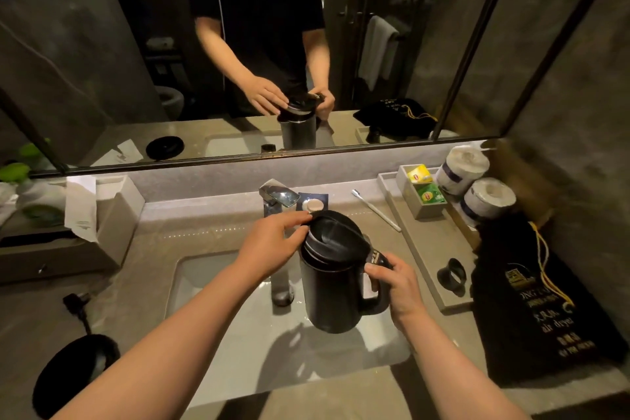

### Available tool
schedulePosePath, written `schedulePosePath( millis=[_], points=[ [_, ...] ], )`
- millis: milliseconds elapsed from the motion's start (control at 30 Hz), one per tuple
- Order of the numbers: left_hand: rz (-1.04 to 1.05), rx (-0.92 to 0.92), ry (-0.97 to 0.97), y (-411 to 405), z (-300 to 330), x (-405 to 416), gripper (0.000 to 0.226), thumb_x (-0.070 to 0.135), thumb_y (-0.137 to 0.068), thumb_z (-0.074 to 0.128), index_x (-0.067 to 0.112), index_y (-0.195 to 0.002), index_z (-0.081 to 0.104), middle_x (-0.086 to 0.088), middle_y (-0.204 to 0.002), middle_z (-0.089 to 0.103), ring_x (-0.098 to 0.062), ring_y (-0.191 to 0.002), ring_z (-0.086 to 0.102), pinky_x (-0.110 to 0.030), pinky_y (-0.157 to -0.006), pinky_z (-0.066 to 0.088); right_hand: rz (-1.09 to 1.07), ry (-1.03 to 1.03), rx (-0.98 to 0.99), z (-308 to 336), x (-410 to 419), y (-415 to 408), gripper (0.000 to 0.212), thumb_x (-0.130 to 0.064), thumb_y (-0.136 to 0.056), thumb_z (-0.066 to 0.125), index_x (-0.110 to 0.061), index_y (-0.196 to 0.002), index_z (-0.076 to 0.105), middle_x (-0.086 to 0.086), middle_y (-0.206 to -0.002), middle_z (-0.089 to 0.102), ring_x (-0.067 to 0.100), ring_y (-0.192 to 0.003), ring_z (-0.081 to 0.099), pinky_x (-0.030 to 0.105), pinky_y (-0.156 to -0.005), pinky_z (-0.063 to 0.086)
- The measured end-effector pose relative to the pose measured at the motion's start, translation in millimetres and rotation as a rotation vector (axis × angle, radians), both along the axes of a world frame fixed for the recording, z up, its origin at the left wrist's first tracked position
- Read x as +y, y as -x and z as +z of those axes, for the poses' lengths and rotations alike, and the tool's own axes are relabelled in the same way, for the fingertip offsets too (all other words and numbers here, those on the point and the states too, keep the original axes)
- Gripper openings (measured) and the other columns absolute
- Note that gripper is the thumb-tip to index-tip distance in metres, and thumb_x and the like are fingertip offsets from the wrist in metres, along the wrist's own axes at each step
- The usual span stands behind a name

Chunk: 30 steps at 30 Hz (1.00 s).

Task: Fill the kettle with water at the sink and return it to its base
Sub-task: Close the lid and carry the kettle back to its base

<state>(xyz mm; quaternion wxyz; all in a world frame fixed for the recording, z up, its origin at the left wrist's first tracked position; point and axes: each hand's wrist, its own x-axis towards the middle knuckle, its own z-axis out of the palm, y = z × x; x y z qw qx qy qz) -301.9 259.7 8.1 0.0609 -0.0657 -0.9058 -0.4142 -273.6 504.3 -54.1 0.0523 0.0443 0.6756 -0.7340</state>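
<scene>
A black electric kettle (332,286) hangs over the white sink basin (218,283), a little right of the chrome faucet (278,196). My right hand (397,280) grips its handle from the right. My left hand (272,244) rests its fingertips on the front rim of the kettle's lid (335,233), which looks slightly lifted. No water shows at the spout. The round black kettle base (73,372) lies on the counter at the near left, its cord and plug (76,303) running behind it.
A tissue box (112,211) stands at the back left. On the right is a grey tray (429,242) with tea bags (424,184), a black ring, and a toothbrush (376,210) beside it. Two toilet rolls (477,187) and a black hair-dryer bag (531,310) fill the right corner. A mirror spans the wall.
</scene>
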Motion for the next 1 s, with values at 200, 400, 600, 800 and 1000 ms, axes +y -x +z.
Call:
schedulePosePath(
  millis=[200,400,600,800,1000],
  points=[
    [0.022,0.168,0.074,-12.8,13.7,5.2,0.029,0.020,-0.089,0.059,0.024,-0.117,0.067,0.007,-0.121,0.065,-0.010,-0.115,0.054,-0.024,-0.097,0.038,-0.024,0.026,0.118,31.0,-0.1,-0.4,0.032,-0.033,-0.062,0.075,-0.005,-0.073,0.065,0.008,-0.063,0.054,0.022,-0.061,0.049,0.027,-0.055,0.043],
    [0.049,0.236,-0.045,-31.6,26.7,1.0,0.029,0.015,-0.092,0.058,0.018,-0.120,0.065,0.006,-0.122,0.063,-0.006,-0.117,0.051,-0.023,-0.101,0.036,-0.024,0.062,0.196,52.2,-9.0,-3.4,0.048,-0.033,-0.067,0.074,0.009,-0.087,0.062,0.016,-0.071,0.054,0.027,-0.066,0.049,0.034,-0.059,0.044],
    [0.110,0.189,-0.186,-51.8,35.5,-10.8,0.030,0.018,-0.092,0.059,0.019,-0.122,0.063,0.004,-0.126,0.061,-0.010,-0.122,0.049,-0.028,-0.103,0.036,0.012,0.105,0.209,63.8,-25.2,-10.3,0.057,-0.033,-0.063,0.076,0.014,-0.091,0.059,0.011,-0.068,0.052,0.018,-0.061,0.047,0.027,-0.055,0.042],
    [0.298,-0.030,-0.718,-82.3,33.0,-34.7,0.015,0.033,-0.092,0.059,0.033,-0.105,0.066,0.021,-0.103,0.067,0.007,-0.096,0.058,-0.029,-0.088,0.043,0.113,0.129,0.247,77.0,-55.3,-9.4,0.027,-0.028,-0.065,0.076,-0.005,-0.077,0.069,-0.002,-0.058,0.057,0.013,-0.054,0.050,0.019,-0.050,0.044],
    [0.345,-0.007,-0.823,-116.4,38.2,-78.0,0.025,0.035,-0.096,0.047,0.031,-0.105,0.070,0.008,-0.104,0.071,-0.011,-0.102,0.062,-0.028,-0.080,0.046,0.340,0.139,0.254,83.7,-107.2,-15.9,0.014,-0.027,-0.069,0.075,-0.022,-0.081,0.072,-0.008,-0.064,0.063,0.008,-0.059,0.055,0.017,-0.054,0.046]
  ],
)
